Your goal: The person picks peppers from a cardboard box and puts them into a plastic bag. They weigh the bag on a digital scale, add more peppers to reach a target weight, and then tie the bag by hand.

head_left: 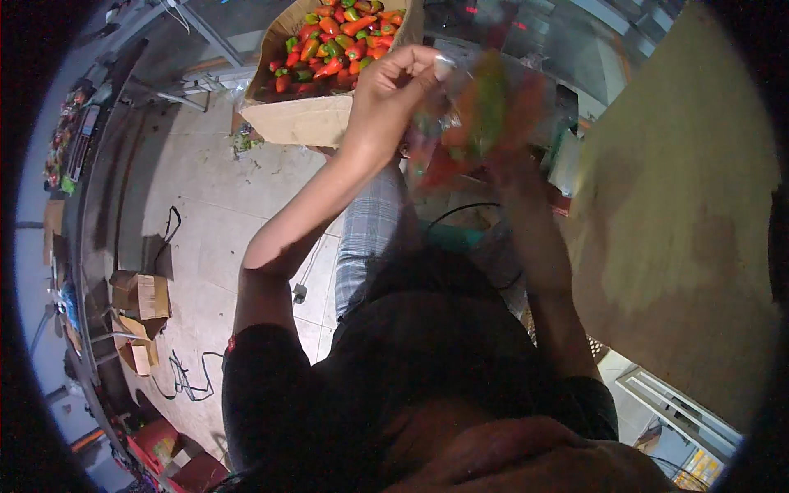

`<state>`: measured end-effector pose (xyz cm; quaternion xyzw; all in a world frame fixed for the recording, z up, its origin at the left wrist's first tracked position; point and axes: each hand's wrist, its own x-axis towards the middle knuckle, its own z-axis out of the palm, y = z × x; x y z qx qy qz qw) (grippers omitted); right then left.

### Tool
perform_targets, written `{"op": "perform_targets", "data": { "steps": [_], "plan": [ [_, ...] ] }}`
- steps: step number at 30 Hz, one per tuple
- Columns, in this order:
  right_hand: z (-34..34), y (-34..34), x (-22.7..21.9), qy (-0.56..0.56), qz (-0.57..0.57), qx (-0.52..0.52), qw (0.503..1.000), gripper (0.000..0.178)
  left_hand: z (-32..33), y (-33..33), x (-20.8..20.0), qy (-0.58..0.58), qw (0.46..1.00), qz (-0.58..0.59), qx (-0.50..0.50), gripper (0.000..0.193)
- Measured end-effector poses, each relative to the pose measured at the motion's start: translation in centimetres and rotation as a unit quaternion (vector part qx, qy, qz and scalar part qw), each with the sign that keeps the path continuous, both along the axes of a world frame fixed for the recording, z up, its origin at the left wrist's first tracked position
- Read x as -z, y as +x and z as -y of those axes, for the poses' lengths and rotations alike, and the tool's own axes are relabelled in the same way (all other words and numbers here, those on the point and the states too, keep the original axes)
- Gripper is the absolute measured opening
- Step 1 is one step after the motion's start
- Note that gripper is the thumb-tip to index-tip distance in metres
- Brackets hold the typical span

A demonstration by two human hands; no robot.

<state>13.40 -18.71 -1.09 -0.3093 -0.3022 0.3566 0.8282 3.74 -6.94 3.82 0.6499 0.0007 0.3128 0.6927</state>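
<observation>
In front of my body a clear plastic bag [491, 107] with red, orange and green peppers in it hangs, smeared by motion. My left hand [399, 90] pinches the bag's upper left edge between thumb and fingers. At the bag's lower right is my right hand [516, 171], in shadow and blurred, so its fingers do not show clearly. Just beyond my left hand stands an open cardboard box [300, 121] holding many loose red, orange and green peppers [333, 45].
A large wooden board [674, 197] takes up the right side. Cardboard pieces [141, 308] and a black cable [191, 386] lie on the tiled floor [205, 222] at left. A red container [168, 452] sits at lower left. A white slatted rack [678, 411] is at lower right.
</observation>
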Motion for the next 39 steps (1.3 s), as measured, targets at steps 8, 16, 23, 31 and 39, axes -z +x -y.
{"op": "perform_targets", "data": {
  "steps": [8,16,23,31,39],
  "plan": [
    [-4.1,-4.5,4.7,-0.093,-0.121,-0.087,0.985,0.025,-1.0,0.8,7.8,-0.063,0.977,-0.003,-0.206,0.01],
    [-2.6,-5.3,-1.7,-0.168,0.522,0.401,0.734,0.007,1.5,-2.3,5.5,0.0,0.969,0.0,-0.247,0.009],
    [-1.9,-6.3,-2.3,-0.216,0.348,0.382,0.829,0.012,3.4,-2.9,3.2,-0.185,0.967,0.003,-0.177,0.01],
    [-1.2,-4.9,-2.4,-0.216,0.374,0.426,0.795,0.011,3.6,-1.8,5.2,-0.116,0.985,-0.041,-0.121,0.016],
    [-0.6,-4.6,-1.4,-0.253,0.408,0.413,0.774,0.012,3.0,-1.4,5.3,-0.289,0.955,-0.065,0.023,0.021]
  ]
}}
